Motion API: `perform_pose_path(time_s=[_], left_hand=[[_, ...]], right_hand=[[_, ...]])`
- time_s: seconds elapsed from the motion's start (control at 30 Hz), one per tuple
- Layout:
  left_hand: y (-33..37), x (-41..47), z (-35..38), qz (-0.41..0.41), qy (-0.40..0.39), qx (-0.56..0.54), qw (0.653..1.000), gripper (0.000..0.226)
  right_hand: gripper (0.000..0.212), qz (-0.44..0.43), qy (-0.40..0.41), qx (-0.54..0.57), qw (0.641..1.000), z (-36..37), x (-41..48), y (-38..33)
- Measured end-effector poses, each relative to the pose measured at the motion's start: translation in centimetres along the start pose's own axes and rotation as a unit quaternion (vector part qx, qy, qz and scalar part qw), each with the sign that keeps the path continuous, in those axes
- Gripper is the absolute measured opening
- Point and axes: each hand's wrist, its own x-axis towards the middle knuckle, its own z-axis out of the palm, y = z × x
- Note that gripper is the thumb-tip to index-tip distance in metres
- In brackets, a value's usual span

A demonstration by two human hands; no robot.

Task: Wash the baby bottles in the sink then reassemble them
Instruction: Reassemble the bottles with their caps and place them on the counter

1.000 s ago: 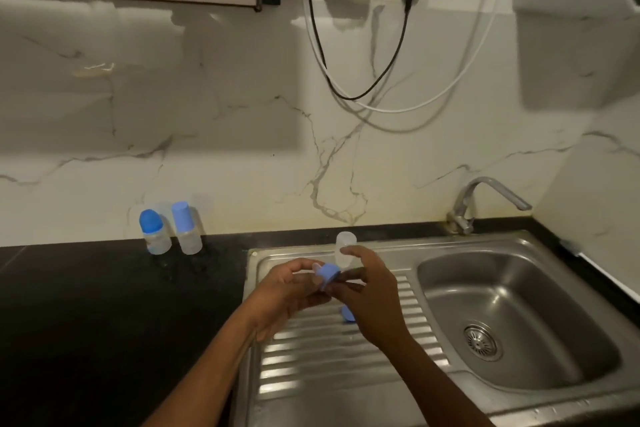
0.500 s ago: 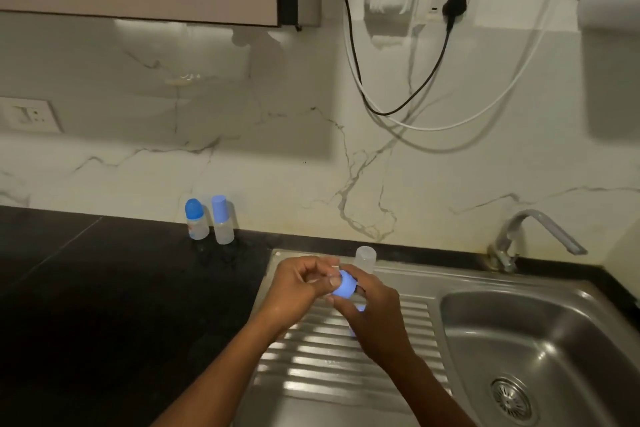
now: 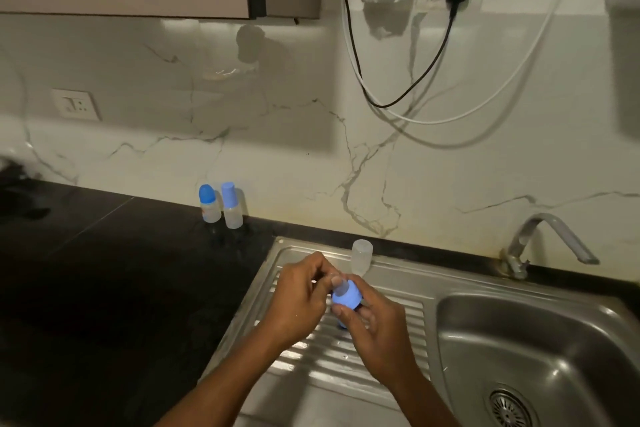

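Note:
Over the ribbed steel drainboard (image 3: 311, 357) both my hands meet on a blue bottle collar (image 3: 347, 296). My right hand (image 3: 375, 326) grips the collar from below and the side. My left hand (image 3: 301, 298) pinches a clear nipple (image 3: 338, 284) that sticks out of the collar's top. Another blue piece (image 3: 342, 324) lies on the drainboard, mostly hidden under my right hand. A clear open bottle body (image 3: 361, 257) stands upright at the drainboard's back edge. Two assembled small bottles, one with a rounded blue cap (image 3: 209, 203) and one with a flat blue cap (image 3: 231, 205), stand on the black counter against the wall.
The sink basin (image 3: 540, 350) with its drain strainer (image 3: 512, 409) lies to the right, under a metal tap (image 3: 543, 239). Black counter (image 3: 104, 288) stretches left. Black and white cables (image 3: 408, 97) hang from a wall socket above.
The view has shifted left and closer. My hands have turned the blue collar so the clear nipple now pokes out toward my left fingers.

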Motion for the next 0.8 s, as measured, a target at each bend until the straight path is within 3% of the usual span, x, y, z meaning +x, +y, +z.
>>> perform_pose_path(time_s=[0.07, 0.23, 0.37, 0.53, 0.7, 0.8], left_hand=[[0.1, 0.1, -0.3, 0.008, -0.02, 0.03, 0.999, 0.012], [1.3, -1.1, 1.1, 0.038, 0.064, -0.017, 0.997, 0.01], [0.4, -1.6, 1.3, 0.084, 0.058, -0.005, 0.995, 0.006], [-1.6, -1.0, 1.4, -0.014, -0.003, -0.023, 1.0, 0.027], [-4.2, -1.5, 3.8, -0.029, -0.039, -0.068, 0.997, 0.007], [-5.9, -0.7, 4.7, -0.09, -0.064, -0.118, 0.987, 0.007]], right_hand=[[0.033, -0.006, -0.008, 0.005, 1.0, -0.4, -0.1, -0.2], [0.031, 0.056, 0.064, 0.09, 0.992, 0.9, -0.2, -1.5], [0.034, 0.083, 0.061, 0.096, 0.99, 1.3, -0.6, -1.6], [0.033, 0.114, -0.03, 0.019, 0.993, 0.0, -1.4, 0.4], [0.03, 0.194, 0.025, 0.039, 0.98, 1.1, -3.2, 2.3], [0.027, 0.252, 0.024, 0.08, 0.964, 0.7, -3.6, 3.8]])
